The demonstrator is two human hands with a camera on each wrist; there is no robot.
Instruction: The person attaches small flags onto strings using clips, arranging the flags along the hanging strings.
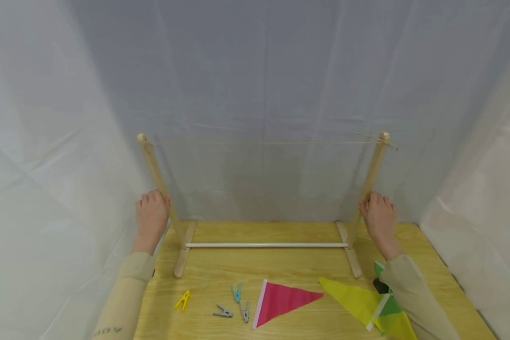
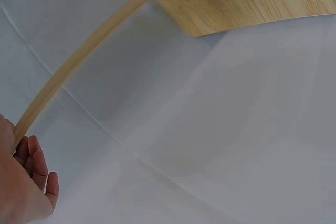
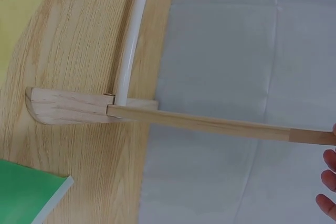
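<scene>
Nearest me, at six o'clock, flags lie on the wooden table [image 1: 204, 274]: yellow-green flags [image 1: 357, 302], then a pink flag [image 1: 282, 301], then small clothes pegs [image 1: 233, 302]. Beyond stands the wooden frame [image 1: 265, 244], a string [image 1: 259, 142] across its top. Left hand [image 1: 151, 218] curls round the nine o'clock post, right hand [image 1: 379, 218] round the three o'clock post. White sheeting [image 1: 255, 85] crowds the table's edges.

On the left sleeve [image 1: 123, 302], near the frame's lower edge, we see small dark lettering, seen upside down and too blurred for us to read. We find no other text, label or number.
</scene>
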